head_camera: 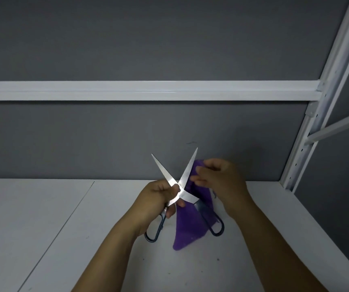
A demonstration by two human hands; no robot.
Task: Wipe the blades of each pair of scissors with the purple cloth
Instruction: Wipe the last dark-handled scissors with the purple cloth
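Observation:
A pair of scissors (181, 182) with silver blades and dark loop handles is held up above the white table (43, 228), blades spread wide and pointing up. My left hand (155, 199) grips it near the pivot and the left handle. The purple cloth (188, 226) hangs behind the right blade, held up by my right hand (218, 178), whose fingers pinch its top edge beside that blade. The right handle loop hangs free in front of the cloth.
A grey wall stands behind, crossed by a white horizontal rail (148, 90). A white shelf upright (317, 114) with a slanted brace rises at the right. A seam (64, 224) runs diagonally across the table's left half.

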